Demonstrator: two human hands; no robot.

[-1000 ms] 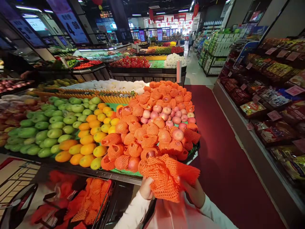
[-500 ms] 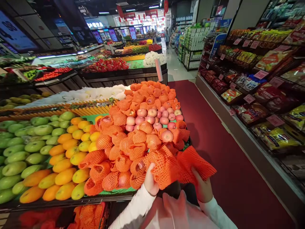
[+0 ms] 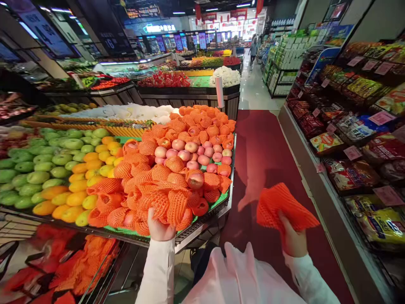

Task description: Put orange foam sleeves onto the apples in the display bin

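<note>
My left hand (image 3: pixel 160 227) is closed on an orange foam fruit net (image 3: pixel 177 204) at the front edge of the apple pile. Whether an apple sits inside that net cannot be made out. Out to the right, over the dark red floor, my right hand (image 3: pixel 293 237) grips a flattened stack of orange foam nets (image 3: pixel 283 207). Bare pinkish apples (image 3: pixel 184 155) lie in the middle of the display, with net-wrapped apples (image 3: pixel 205 122) behind, beside and in front of them.
Orange-yellow mangoes (image 3: pixel 76 198) and green mangoes (image 3: pixel 38 177) lie left of the apples. Under the stand's left side, a wire cart (image 3: pixel 101 270) holds more orange nets. Packaged-goods shelves (image 3: pixel 354 169) line the right side. A person (image 3: pixel 253 50) is far down the aisle.
My hands have moved apart: the left went left over the wrapped apples with a net, the right went right with the flat nets. The view has shifted, showing more of the cart.
</note>
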